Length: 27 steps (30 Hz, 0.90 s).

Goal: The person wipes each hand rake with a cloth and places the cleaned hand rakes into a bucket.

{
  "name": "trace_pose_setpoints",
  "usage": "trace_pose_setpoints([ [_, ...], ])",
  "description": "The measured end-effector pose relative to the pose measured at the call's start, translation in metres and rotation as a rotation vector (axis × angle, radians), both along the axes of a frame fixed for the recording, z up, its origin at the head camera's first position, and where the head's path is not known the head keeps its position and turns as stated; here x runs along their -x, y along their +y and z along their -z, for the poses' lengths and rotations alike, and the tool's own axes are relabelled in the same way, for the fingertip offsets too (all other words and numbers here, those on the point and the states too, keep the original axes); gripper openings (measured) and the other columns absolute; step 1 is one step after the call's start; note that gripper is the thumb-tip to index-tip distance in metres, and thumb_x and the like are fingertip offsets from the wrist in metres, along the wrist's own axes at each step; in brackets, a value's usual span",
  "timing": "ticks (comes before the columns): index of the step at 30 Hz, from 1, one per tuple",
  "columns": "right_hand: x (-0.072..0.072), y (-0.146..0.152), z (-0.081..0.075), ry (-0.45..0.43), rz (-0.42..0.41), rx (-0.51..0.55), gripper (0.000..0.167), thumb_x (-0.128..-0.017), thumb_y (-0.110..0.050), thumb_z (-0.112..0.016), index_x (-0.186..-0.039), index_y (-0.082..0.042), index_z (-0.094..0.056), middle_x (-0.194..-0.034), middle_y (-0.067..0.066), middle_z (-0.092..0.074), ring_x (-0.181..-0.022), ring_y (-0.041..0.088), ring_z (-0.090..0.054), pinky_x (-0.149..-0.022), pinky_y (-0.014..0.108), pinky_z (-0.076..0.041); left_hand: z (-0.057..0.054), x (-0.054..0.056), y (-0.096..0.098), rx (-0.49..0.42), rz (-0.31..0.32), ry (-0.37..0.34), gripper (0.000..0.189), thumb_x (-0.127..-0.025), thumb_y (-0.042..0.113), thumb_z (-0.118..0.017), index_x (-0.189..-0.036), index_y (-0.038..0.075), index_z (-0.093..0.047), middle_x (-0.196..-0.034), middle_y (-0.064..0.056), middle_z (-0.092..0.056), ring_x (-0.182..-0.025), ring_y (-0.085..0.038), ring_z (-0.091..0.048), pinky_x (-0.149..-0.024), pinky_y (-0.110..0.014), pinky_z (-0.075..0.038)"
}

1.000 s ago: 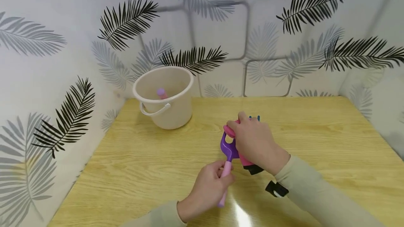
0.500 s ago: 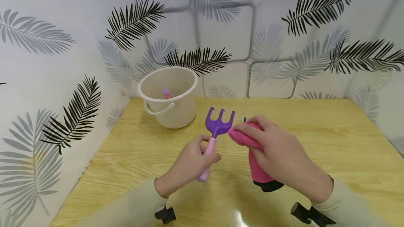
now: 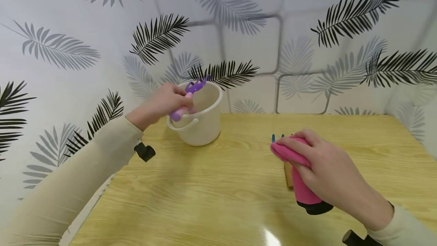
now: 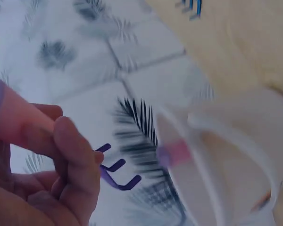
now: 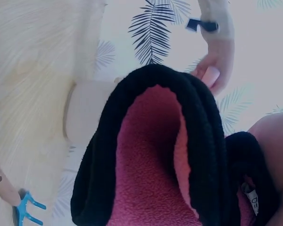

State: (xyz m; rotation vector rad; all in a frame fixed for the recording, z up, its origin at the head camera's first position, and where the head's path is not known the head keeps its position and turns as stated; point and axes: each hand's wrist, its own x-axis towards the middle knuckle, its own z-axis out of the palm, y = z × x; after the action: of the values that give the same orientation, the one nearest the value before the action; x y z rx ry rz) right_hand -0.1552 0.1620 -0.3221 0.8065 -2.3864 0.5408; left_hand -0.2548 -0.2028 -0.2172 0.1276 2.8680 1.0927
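Note:
My left hand (image 3: 163, 102) grips the pink handle of a purple toy garden fork (image 3: 196, 86) over the near left rim of a cream bucket (image 3: 206, 129). In the left wrist view three hooked purple tines show past my fingers, and a pink handle with a purple end (image 4: 175, 155) sticks up inside the bucket. My right hand (image 3: 329, 172) holds pink fleece gloves (image 3: 305, 191) with black cuffs above the table. Their open cuff faces the right wrist camera. Behind the gloves lies a blue fork (image 5: 24, 207) with a wooden handle (image 3: 288, 175), partly hidden by them.
The wooden table (image 3: 211, 185) meets a wall with a leaf-patterned covering (image 3: 239, 41) at its back and left. The bucket stands at the back left, its white handle (image 3: 186, 126) hanging down in front.
My left hand has drawn the purple fork away from beside the gloves and carried it left and back to the bucket. My right hand has moved right with the gloves, uncovering part of the wooden handle.

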Motion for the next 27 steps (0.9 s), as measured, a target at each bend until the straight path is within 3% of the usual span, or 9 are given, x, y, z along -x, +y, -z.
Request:
trace_pose_setpoints([
  [4,-0.002,0.005,0.004,-0.024,0.000,-0.022,0.048,-0.076,-0.005,-0.075,-0.118,-0.028,-0.072,-0.111,-0.003,-0.061,-0.070,0.012,-0.060,-0.054,0.031,-0.049,-0.017,0.034,-0.019,0.119,0.021,-0.050,0.020,-0.083,0.022,-0.072,-0.071,0.008,-0.064,-0.057,0.004,-0.054,-0.047,-0.005,-0.051,-0.049,-0.021,-0.048],
  [7,-0.003,0.009,0.006,-0.032,0.007,-0.029,0.047,-0.077,-0.005,-0.075,-0.118,-0.027,-0.072,-0.111,-0.003,-0.061,-0.068,0.010,-0.059,-0.052,0.028,-0.047,-0.018,0.058,-0.030,0.169,0.040,-0.111,0.022,-0.084,0.020,-0.072,-0.071,0.005,-0.061,-0.059,-0.001,-0.057,-0.047,-0.009,-0.056,-0.050,-0.025,-0.054],
  [11,-0.005,0.014,0.010,-0.022,0.025,-0.032,0.044,-0.078,-0.007,-0.075,-0.117,-0.028,-0.073,-0.111,-0.004,-0.063,-0.070,0.011,-0.061,-0.052,0.028,-0.047,-0.007,0.087,-0.035,0.218,0.036,-0.232,0.018,-0.085,0.017,-0.071,-0.085,-0.001,-0.066,-0.066,-0.003,-0.062,-0.051,-0.012,-0.060,-0.054,-0.028,-0.058],
  [15,-0.005,0.019,0.013,-0.013,0.030,-0.043,0.043,-0.078,-0.010,-0.077,-0.117,-0.027,-0.073,-0.110,-0.004,-0.064,-0.077,0.013,-0.064,-0.057,0.034,-0.051,0.011,0.110,-0.033,0.283,0.059,-0.327,0.019,-0.087,0.017,-0.069,-0.089,-0.001,-0.071,-0.064,-0.001,-0.063,-0.051,-0.011,-0.056,-0.054,-0.026,-0.056],
  [20,-0.005,0.025,0.019,-0.006,0.034,-0.047,0.043,-0.078,-0.011,-0.078,-0.117,-0.027,-0.073,-0.110,-0.004,-0.064,-0.081,0.014,-0.065,-0.060,0.037,-0.054,0.032,0.125,-0.027,0.332,0.086,-0.381,0.018,-0.088,0.015,-0.063,-0.076,0.003,-0.070,-0.057,0.001,-0.056,-0.048,-0.010,-0.051,-0.049,-0.025,-0.052],
  [24,-0.006,0.030,0.021,-0.027,0.045,-0.048,0.043,-0.079,-0.013,-0.079,-0.118,-0.029,-0.072,-0.110,-0.005,-0.064,-0.079,0.012,-0.064,-0.059,0.035,-0.053,0.043,0.125,-0.020,0.323,0.095,-0.430,0.024,-0.086,0.016,-0.067,-0.064,0.010,-0.062,-0.052,0.004,-0.048,-0.048,-0.008,-0.049,-0.049,-0.025,-0.050],
  [27,-0.007,0.032,0.021,-0.037,0.058,-0.056,0.043,-0.079,-0.012,-0.079,-0.118,-0.030,-0.072,-0.110,-0.006,-0.064,-0.080,0.012,-0.064,-0.059,0.035,-0.053,0.046,0.123,-0.016,0.314,0.118,-0.424,0.029,-0.084,0.020,-0.074,-0.060,0.014,-0.058,-0.051,0.007,-0.044,-0.049,-0.006,-0.047,-0.051,-0.024,-0.049],
])
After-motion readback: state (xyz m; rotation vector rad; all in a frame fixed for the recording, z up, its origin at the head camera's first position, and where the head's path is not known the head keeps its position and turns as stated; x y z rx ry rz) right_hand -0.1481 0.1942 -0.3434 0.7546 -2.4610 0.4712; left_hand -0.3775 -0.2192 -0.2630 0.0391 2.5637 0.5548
